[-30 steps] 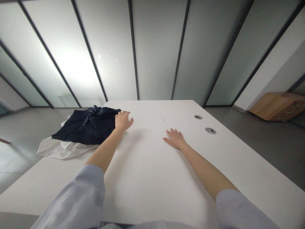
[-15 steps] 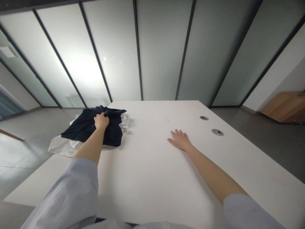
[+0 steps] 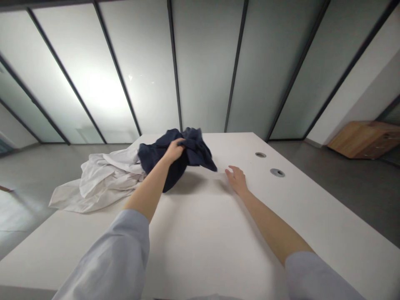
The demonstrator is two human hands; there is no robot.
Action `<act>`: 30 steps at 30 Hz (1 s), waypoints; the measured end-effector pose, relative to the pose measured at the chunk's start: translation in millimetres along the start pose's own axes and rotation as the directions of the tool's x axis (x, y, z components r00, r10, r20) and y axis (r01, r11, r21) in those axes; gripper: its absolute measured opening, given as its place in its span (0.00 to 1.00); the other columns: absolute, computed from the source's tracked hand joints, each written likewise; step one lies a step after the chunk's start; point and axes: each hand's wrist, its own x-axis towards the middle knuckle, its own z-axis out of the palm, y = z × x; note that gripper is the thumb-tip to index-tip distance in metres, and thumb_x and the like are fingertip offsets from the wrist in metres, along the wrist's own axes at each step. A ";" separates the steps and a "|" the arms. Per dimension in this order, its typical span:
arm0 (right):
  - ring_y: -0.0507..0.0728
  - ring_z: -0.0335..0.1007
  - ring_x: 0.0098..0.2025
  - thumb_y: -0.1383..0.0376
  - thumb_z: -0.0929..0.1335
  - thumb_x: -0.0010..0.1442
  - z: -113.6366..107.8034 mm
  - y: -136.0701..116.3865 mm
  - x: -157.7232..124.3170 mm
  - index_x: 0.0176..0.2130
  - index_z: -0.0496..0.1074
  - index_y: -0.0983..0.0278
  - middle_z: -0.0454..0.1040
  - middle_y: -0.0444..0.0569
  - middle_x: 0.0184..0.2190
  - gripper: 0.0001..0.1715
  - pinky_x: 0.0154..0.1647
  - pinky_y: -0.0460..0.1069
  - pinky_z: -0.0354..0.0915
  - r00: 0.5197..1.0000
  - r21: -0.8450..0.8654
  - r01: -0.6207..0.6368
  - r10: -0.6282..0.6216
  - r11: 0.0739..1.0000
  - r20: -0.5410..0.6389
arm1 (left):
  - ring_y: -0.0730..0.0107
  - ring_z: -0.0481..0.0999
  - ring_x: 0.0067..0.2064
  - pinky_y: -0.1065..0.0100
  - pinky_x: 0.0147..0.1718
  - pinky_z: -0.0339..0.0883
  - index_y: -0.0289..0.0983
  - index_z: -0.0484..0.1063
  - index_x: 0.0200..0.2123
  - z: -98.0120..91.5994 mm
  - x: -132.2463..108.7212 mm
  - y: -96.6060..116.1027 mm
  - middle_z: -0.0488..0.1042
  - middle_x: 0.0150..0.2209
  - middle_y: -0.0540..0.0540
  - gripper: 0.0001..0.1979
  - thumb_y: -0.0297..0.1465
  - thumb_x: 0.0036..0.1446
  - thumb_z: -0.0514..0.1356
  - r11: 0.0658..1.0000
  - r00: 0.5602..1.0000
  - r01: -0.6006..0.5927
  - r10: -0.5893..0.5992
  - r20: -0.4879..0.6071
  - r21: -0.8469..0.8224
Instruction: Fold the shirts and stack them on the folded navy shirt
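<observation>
My left hand (image 3: 174, 151) grips a bunched dark navy garment (image 3: 196, 146) and holds it up over the white table (image 3: 200, 233). Its exact kind cannot be told from the folds; one corner points right toward my other hand. To the right, my right hand (image 3: 236, 179) is open, fingers slightly curled and apart, holding nothing. A small gap lies between it and the dark cloth. Left of the navy garment, crumpled white clothes (image 3: 106, 177) lie heaped on the table, partly hanging past its left edge.
Two round cable holes, a nearer one (image 3: 277, 172) and a farther one (image 3: 260, 154), sit at the table's right side. Frosted glass panels (image 3: 206, 66) stand behind the table. A wooden cabinet (image 3: 362, 139) is on the floor at the far right.
My left hand has lifted the navy garment off the white clothes and carried it right. My right hand, earlier spread flat on the table, has curled its fingers. The view has shifted slightly.
</observation>
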 end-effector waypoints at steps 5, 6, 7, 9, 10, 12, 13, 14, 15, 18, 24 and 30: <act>0.64 0.66 0.50 0.56 0.52 0.63 -26.8 30.4 13.1 0.49 0.69 0.67 0.73 0.60 0.45 0.29 0.53 0.58 0.58 0.901 0.242 -0.183 0.261 0.953 -0.347 | 0.43 0.50 0.66 0.45 0.58 0.53 0.37 0.52 0.65 93.1 -53.2 43.7 0.51 0.67 0.34 0.43 0.51 0.50 0.56 0.873 0.867 -0.039 -0.212 0.451 0.486; 0.64 0.66 0.50 0.56 0.52 0.62 -33.9 34.6 13.3 0.50 0.69 0.68 0.73 0.61 0.46 0.30 0.53 0.57 0.58 0.884 0.241 -0.228 0.305 0.943 -0.354 | 0.41 0.50 0.66 0.43 0.56 0.54 0.37 0.52 0.65 104.6 -64.0 47.8 0.52 0.66 0.33 0.41 0.54 0.53 0.52 0.835 0.856 -0.006 -0.280 0.435 0.550; 0.64 0.65 0.51 0.57 0.52 0.62 -40.6 37.5 13.1 0.51 0.69 0.69 0.72 0.61 0.47 0.30 0.54 0.57 0.58 0.876 0.220 -0.264 0.329 0.939 -0.352 | 0.39 0.52 0.65 0.41 0.54 0.55 0.37 0.54 0.64 113.7 -73.7 50.1 0.55 0.65 0.32 0.40 0.56 0.55 0.47 0.804 0.832 0.029 -0.348 0.431 0.593; 0.65 0.64 0.53 0.59 0.53 0.62 -51.3 39.1 12.1 0.53 0.68 0.70 0.71 0.62 0.49 0.30 0.56 0.58 0.55 0.890 0.131 -0.287 0.315 0.949 -0.330 | 0.37 0.55 0.63 0.40 0.52 0.57 0.37 0.59 0.61 126.3 -89.1 50.0 0.60 0.62 0.31 0.40 0.58 0.56 0.41 0.761 0.782 0.083 -0.450 0.432 0.644; 0.66 0.62 0.55 0.60 0.53 0.61 -54.6 37.7 11.7 0.53 0.68 0.70 0.71 0.62 0.50 0.29 0.58 0.59 0.53 0.906 0.077 -0.275 0.285 0.958 -0.313 | 0.36 0.55 0.63 0.38 0.52 0.56 0.37 0.60 0.61 130.6 -94.9 48.2 0.60 0.62 0.31 0.41 0.59 0.55 0.40 0.747 0.768 0.090 -0.473 0.431 0.659; 0.67 0.58 0.58 0.61 0.54 0.61 -56.8 31.5 11.4 0.54 0.69 0.67 0.70 0.60 0.53 0.29 0.60 0.62 0.49 0.950 -0.028 -0.205 0.192 0.978 -0.247 | 0.34 0.51 0.65 0.35 0.54 0.51 0.37 0.59 0.62 136.7 -103.7 42.5 0.56 0.64 0.30 0.43 0.60 0.54 0.40 0.732 0.783 0.073 -0.463 0.416 0.677; 0.67 0.57 0.59 0.62 0.55 0.61 -55.7 27.3 11.3 0.55 0.69 0.66 0.69 0.59 0.54 0.28 0.61 0.62 0.47 0.972 -0.075 -0.150 0.133 0.986 -0.194 | 0.34 0.48 0.66 0.34 0.55 0.48 0.36 0.57 0.63 138.6 -106.8 39.2 0.53 0.65 0.30 0.45 0.61 0.54 0.40 0.729 0.803 0.056 -0.439 0.404 0.682; 0.67 0.55 0.61 0.61 0.56 0.61 -53.6 22.8 10.8 0.55 0.69 0.66 0.68 0.57 0.56 0.28 0.61 0.62 0.46 0.989 -0.121 -0.090 0.074 0.989 -0.127 | 0.34 0.45 0.66 0.34 0.56 0.45 0.35 0.55 0.64 139.6 -108.9 35.5 0.50 0.67 0.30 0.46 0.61 0.54 0.40 0.730 0.821 0.038 -0.412 0.396 0.682; 0.66 0.53 0.62 0.61 0.56 0.61 -50.8 18.2 10.1 0.55 0.69 0.65 0.67 0.56 0.57 0.28 0.62 0.61 0.46 0.999 -0.167 -0.034 0.027 0.985 -0.046 | 0.35 0.44 0.67 0.34 0.57 0.43 0.35 0.53 0.65 139.5 -110.0 31.6 0.49 0.67 0.30 0.46 0.62 0.54 0.39 0.735 0.831 0.019 -0.389 0.398 0.678; 0.64 0.53 0.63 0.57 0.58 0.62 -42.6 6.2 5.2 0.57 0.69 0.65 0.63 0.55 0.61 0.28 0.62 0.59 0.48 0.978 -0.317 0.042 0.026 0.948 0.209 | 0.41 0.44 0.68 0.39 0.60 0.40 0.38 0.53 0.65 131.0 -106.1 16.4 0.49 0.68 0.35 0.45 0.61 0.54 0.41 0.778 0.827 -0.077 -0.299 0.476 0.623; 0.69 0.60 0.59 0.50 0.59 0.62 -50.0 -13.1 0.1 0.56 0.70 0.65 0.66 0.60 0.58 0.32 0.56 0.63 0.55 0.901 -0.525 -0.073 0.282 0.848 0.330 | 0.51 0.53 0.65 0.54 0.61 0.49 0.42 0.61 0.61 92.5 -77.1 -14.0 0.58 0.64 0.40 0.37 0.57 0.55 0.52 0.753 0.888 -0.160 -0.173 0.427 0.638; 0.66 0.72 0.47 0.53 0.58 0.64 -79.0 -44.4 7.7 0.44 0.78 0.67 0.77 0.61 0.44 0.27 0.47 0.57 0.65 0.823 -0.444 0.029 0.231 0.896 0.519 | 0.47 0.68 0.54 0.54 0.49 0.62 0.36 0.69 0.52 82.2 -63.3 -0.4 0.71 0.51 0.33 0.28 0.50 0.58 0.52 0.613 0.904 0.097 -0.383 0.188 0.784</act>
